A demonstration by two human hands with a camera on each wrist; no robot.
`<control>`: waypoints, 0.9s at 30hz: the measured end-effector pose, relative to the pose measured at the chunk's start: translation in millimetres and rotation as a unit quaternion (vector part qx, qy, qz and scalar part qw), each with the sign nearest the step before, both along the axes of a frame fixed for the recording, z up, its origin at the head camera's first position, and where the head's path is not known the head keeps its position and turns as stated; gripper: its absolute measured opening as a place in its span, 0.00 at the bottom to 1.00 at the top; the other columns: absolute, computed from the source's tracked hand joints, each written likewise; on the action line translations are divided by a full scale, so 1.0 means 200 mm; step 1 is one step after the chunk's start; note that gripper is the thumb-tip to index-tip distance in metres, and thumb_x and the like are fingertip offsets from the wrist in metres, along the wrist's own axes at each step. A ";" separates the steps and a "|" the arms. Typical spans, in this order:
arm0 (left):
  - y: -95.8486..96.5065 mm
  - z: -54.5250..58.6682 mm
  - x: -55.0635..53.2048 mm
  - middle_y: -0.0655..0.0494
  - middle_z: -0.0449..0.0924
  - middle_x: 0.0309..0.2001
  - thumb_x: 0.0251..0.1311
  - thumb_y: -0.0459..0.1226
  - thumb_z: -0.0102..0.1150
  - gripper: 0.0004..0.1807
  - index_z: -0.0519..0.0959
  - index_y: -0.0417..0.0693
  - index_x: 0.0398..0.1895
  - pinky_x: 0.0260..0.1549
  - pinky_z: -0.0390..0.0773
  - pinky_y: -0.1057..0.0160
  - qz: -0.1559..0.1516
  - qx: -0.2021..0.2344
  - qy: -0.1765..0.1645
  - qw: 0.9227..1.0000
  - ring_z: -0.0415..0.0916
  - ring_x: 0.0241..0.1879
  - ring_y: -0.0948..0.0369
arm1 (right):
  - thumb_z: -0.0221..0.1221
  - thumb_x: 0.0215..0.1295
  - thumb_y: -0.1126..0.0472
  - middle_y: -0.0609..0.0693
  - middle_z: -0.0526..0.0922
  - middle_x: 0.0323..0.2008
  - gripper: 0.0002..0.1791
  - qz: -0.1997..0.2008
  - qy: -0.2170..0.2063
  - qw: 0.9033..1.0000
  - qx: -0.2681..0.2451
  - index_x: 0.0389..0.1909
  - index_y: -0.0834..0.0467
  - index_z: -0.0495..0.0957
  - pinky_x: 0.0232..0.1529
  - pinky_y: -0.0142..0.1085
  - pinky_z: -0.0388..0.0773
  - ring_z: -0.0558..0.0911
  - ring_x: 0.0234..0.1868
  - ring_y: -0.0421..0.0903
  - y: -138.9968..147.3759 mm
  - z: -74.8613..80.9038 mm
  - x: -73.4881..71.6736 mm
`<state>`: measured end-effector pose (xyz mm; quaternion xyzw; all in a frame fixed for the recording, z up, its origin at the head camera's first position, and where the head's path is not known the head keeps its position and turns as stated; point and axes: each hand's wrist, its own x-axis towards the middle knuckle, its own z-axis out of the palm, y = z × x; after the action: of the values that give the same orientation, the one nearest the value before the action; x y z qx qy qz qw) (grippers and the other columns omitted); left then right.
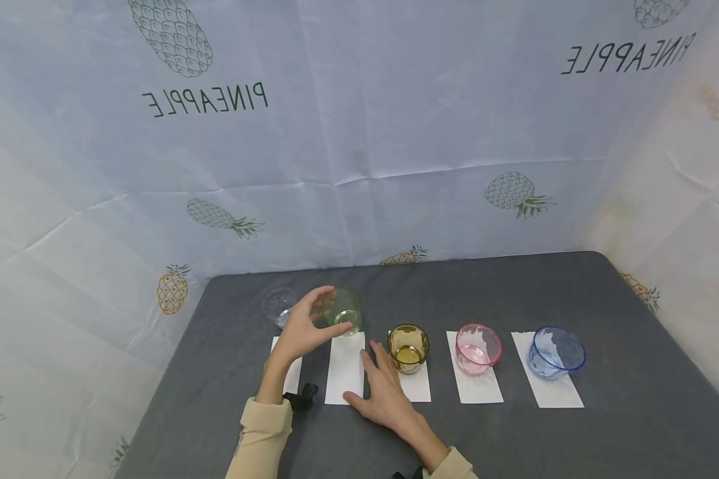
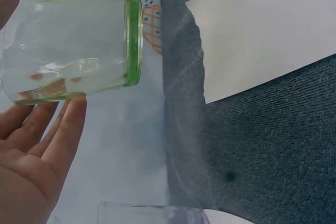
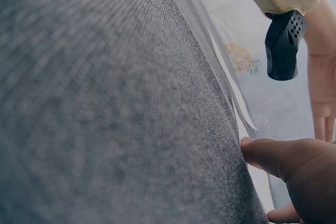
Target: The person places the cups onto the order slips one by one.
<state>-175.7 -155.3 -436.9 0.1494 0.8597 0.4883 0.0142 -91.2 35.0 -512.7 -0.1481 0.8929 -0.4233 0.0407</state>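
A green-tinted glass cup [image 1: 343, 307] is in the grip of my left hand [image 1: 302, 326], with thumb and fingers on opposite sides. In the left wrist view, the cup [image 2: 68, 45] has a deep green band at its table-side end, and the fingers [image 2: 63, 132] lie along its wall. Just below it in the head view is a white paper strip [image 1: 341, 379]. My right hand [image 1: 386, 396] rests at this strip's right side, fingers spread. In the right wrist view, its thumb [image 3: 283, 158] touches the paper's edge.
A clear cup [image 1: 279, 307] stands left, near another paper strip [image 1: 291, 376]. Rightward, an amber cup [image 1: 408, 348], a pink cup [image 1: 478, 349] and a blue cup [image 1: 556, 352] stand on paper strips. The dark table [image 1: 455, 439] meets a pineapple-print curtain [image 1: 359, 146] behind.
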 end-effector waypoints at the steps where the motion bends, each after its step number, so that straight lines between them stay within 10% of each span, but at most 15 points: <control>1: 0.00 0.00 0.01 0.41 0.73 0.68 0.55 0.44 0.77 0.46 0.66 0.42 0.74 0.66 0.76 0.42 -0.001 0.000 -0.001 1.000 0.76 0.65 0.42 | 0.74 0.56 0.51 0.74 0.57 0.76 0.48 -0.001 0.000 1.000 -0.001 0.70 0.74 0.66 0.72 0.72 0.57 0.56 0.78 0.74 0.00 0.00 0.00; 27: -0.06 0.00 0.13 0.45 0.73 0.70 0.53 0.46 0.78 0.45 0.68 0.47 0.73 0.62 0.78 0.40 -0.029 -0.023 -0.021 0.999 0.74 0.66 0.44 | 0.74 0.57 0.52 0.73 0.58 0.75 0.46 -0.001 0.010 1.000 -0.003 0.70 0.74 0.67 0.72 0.70 0.58 0.56 0.78 0.73 0.00 -0.01 0.00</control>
<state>-149.0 -166.8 -436.9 0.1639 0.8653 0.4711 0.0503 -90.8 35.8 -514.3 -0.1514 0.8920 -0.4248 0.0313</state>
